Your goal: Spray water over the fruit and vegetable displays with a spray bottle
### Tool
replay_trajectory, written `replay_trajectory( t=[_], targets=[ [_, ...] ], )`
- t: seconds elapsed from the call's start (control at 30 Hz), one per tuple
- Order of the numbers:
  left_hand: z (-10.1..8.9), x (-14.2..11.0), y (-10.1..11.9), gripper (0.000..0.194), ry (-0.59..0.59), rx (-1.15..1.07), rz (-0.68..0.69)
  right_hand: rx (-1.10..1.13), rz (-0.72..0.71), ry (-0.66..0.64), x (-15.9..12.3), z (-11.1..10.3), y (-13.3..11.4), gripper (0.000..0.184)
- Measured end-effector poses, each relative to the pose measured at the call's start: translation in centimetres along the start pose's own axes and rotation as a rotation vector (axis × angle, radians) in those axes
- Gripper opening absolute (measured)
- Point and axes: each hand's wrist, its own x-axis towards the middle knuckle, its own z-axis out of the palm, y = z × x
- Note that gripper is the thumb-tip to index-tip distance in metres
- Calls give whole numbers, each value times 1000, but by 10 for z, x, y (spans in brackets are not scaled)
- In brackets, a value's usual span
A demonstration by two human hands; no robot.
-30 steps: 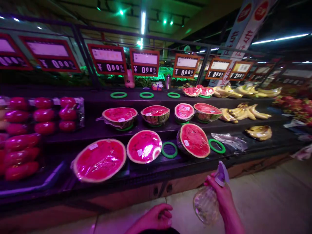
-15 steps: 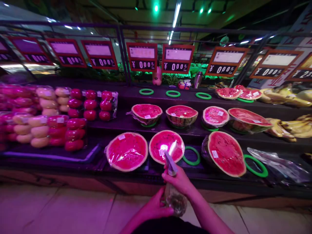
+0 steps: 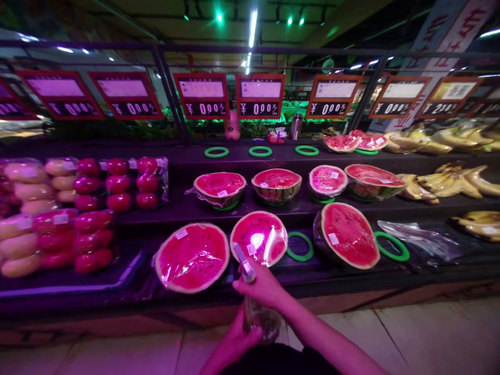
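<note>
A clear spray bottle (image 3: 258,312) with a pale trigger head is held upright in front of me, its nozzle pointing away. My right hand (image 3: 264,285) is wrapped round its neck, just below the head. Lower down, my left hand (image 3: 239,336) grips the side of the bottle near its base. Just beyond the nozzle, a film-wrapped watermelon half (image 3: 244,229) leans on the front shelf, with light glaring off its film. To its left is a larger wrapped watermelon half (image 3: 191,258); a green ring stand (image 3: 300,255) lies to its right.
Another watermelon half (image 3: 347,237) and crumpled plastic film (image 3: 422,237) lie farther right on the front shelf. More halves stand behind. Packed red fruit (image 3: 94,242) is at the left, bananas (image 3: 464,182) at the right. Price signs (image 3: 260,96) hang along the back rail.
The view has turned to the right, so the shelf has slid left and more bananas show. Both hands still hold the spray bottle, which keeps about the same distance from the watermelon.
</note>
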Motion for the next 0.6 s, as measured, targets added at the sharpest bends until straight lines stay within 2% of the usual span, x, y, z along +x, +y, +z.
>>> replay_trajectory(
  t=[0.13,0.3,0.47,0.6],
  targets=[
    [23,25,23,104,-124,-107,10,205,67,217,-13,-35,28,35],
    [61,63,43,104,-258,-56,43,474,149,582,-44,-81,49,52],
    [105,91,49,107,-351,13,57,570,185,898,-84,-123,50,63],
    [132,110,49,108,-410,-75,66,565,233,1019,-102,-152,42,64]
  ],
)
